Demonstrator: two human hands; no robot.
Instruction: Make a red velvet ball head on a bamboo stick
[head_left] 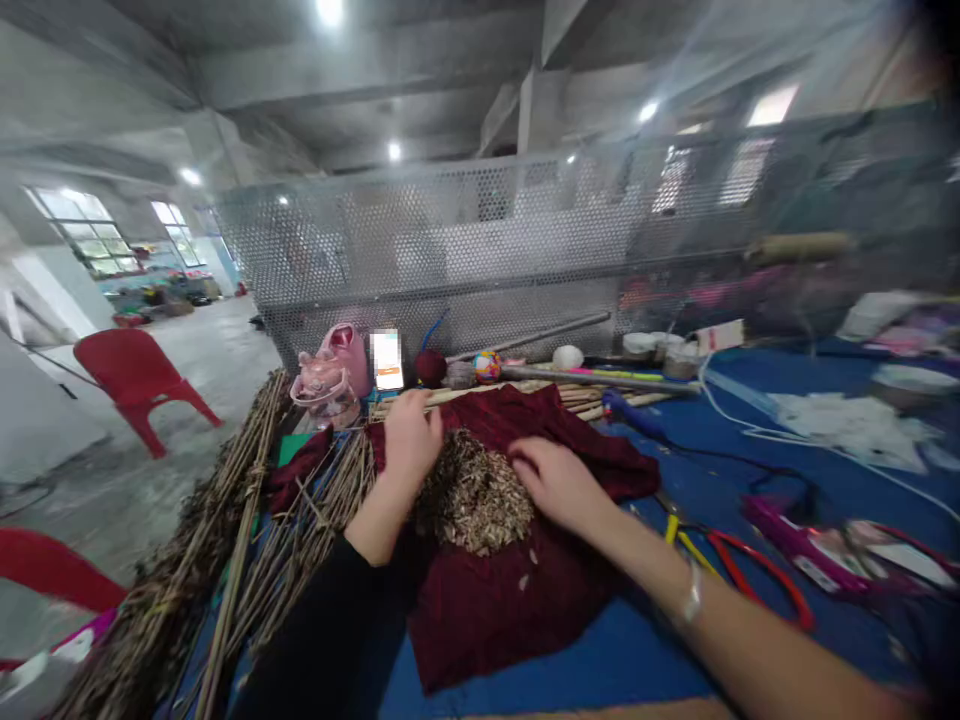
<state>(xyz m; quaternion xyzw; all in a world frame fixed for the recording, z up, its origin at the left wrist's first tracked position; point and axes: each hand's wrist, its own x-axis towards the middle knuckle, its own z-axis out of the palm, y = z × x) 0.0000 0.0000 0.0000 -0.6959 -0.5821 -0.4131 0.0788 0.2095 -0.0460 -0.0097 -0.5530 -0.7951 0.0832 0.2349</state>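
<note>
A dark red cloth [495,600] lies spread on the blue table [637,650]. On it sits a heap of small cut brown twig pieces [480,495]. My left hand [409,440] rests on the left side of the heap, fingers curled down onto it. My right hand [551,480] lies on the heap's right side, fingers bent against the pieces. Whether either hand grips any pieces is hidden. A bracelet is on my right wrist.
Bundles of long dry twigs [232,540] lie at the table's left. Red-handled pliers [742,565] and yellow-handled cutters [686,535] lie right of the cloth. A pink jug [330,385], phone [388,360], yarn balls and a perforated metal screen [525,250] stand behind. Red chairs [139,380] are on the left.
</note>
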